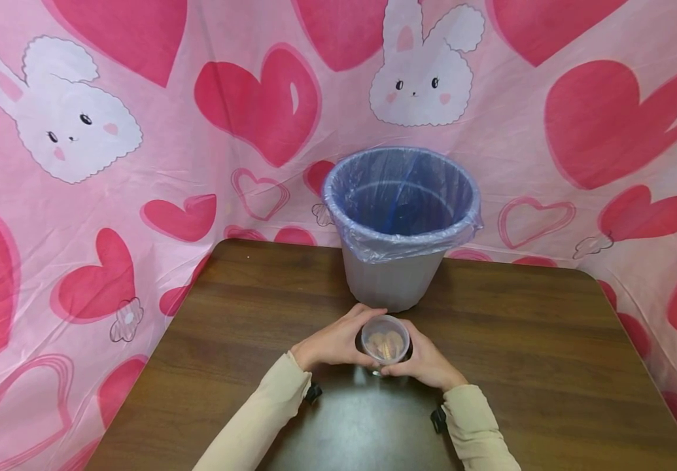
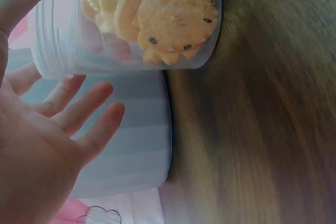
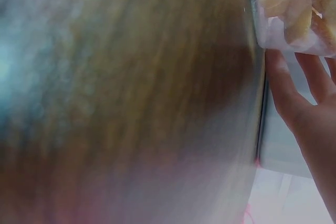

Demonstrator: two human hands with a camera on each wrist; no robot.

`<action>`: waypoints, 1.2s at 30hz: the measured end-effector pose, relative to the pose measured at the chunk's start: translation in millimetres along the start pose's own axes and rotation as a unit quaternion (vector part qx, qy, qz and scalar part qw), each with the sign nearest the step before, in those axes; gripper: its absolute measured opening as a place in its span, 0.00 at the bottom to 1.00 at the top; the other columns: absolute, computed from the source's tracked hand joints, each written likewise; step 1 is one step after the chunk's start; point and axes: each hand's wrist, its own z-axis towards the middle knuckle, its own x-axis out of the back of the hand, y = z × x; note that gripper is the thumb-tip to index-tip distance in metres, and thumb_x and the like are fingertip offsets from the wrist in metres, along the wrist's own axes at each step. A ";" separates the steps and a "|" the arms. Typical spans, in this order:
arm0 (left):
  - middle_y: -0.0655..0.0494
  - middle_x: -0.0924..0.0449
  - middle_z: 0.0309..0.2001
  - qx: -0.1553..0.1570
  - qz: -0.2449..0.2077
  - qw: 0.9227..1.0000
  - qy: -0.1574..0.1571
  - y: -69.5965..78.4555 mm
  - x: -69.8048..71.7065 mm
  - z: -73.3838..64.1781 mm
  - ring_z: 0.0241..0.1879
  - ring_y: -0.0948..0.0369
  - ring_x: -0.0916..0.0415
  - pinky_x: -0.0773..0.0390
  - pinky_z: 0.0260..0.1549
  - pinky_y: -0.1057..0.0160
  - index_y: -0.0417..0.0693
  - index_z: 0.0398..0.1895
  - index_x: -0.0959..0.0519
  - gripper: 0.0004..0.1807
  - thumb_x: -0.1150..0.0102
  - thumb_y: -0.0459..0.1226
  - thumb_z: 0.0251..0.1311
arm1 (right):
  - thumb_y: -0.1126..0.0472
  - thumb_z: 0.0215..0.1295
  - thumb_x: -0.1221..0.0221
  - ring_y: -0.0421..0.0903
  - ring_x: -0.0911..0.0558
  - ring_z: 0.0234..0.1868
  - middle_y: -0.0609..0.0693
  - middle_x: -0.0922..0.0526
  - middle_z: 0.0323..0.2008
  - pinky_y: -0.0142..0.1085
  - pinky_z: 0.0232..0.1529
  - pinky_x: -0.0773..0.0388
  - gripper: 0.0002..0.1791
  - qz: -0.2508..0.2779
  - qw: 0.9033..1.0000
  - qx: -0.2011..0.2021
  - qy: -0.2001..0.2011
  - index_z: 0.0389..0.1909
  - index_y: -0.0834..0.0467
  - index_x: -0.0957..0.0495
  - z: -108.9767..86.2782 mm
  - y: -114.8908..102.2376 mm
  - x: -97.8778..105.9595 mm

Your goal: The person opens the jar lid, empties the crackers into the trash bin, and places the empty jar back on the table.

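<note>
A clear plastic jar of cookies [image 1: 385,339] stands upright at the middle of the table, held between both hands. My left hand [image 1: 338,337] curves round its left side, thumb at the front and fingers toward the back; in the left wrist view, the other fingers spread behind the jar. From the right, my right hand [image 1: 429,360] holds the jar, its thumb across the front. Round golden cookies [image 2: 177,17], some with dark holes, fill the lower part of the jar. Whether a lid sits on it I cannot tell.
Just behind the jar, a grey trash bin [image 1: 385,281] stands on the table, lined with a translucent blue bag [image 1: 403,245] folded over its rim. The brown wooden table [image 1: 550,366] backs onto a pink cloth [image 1: 244,196] printed with hearts and rabbits.
</note>
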 end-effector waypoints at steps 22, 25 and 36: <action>0.59 0.40 0.56 -0.049 0.012 0.999 -0.005 9.2 -10.4 14.8 0.54 0.65 0.38 0.34 0.53 0.69 0.57 0.66 0.45 0.52 0.29 0.52 0.34 | 0.44 0.31 0.28 0.40 0.28 0.51 0.40 0.29 0.51 0.37 0.51 0.32 0.47 -0.019 1.000 -0.001 0.018 0.57 0.39 0.40 5.2 34.0 -5.6; 0.58 0.40 0.56 -0.051 0.016 0.999 -0.005 9.9 -10.9 15.7 0.53 0.65 0.37 0.34 0.53 0.69 0.55 0.66 0.45 0.53 0.29 0.52 0.34 | 0.44 0.31 0.28 0.41 0.29 0.51 0.40 0.29 0.52 0.37 0.51 0.32 0.47 -0.019 1.000 -0.002 0.016 0.58 0.39 0.41 4.6 33.7 -5.7; 0.59 0.38 0.52 -0.036 0.029 0.999 -0.005 12.4 -10.6 15.7 0.50 0.65 0.35 0.33 0.51 0.69 0.56 0.66 0.45 0.53 0.29 0.54 0.33 | 0.44 0.31 0.27 0.39 0.29 0.52 0.39 0.29 0.52 0.37 0.53 0.33 0.48 -0.026 0.999 -0.007 0.019 0.58 0.39 0.41 4.0 33.3 -6.0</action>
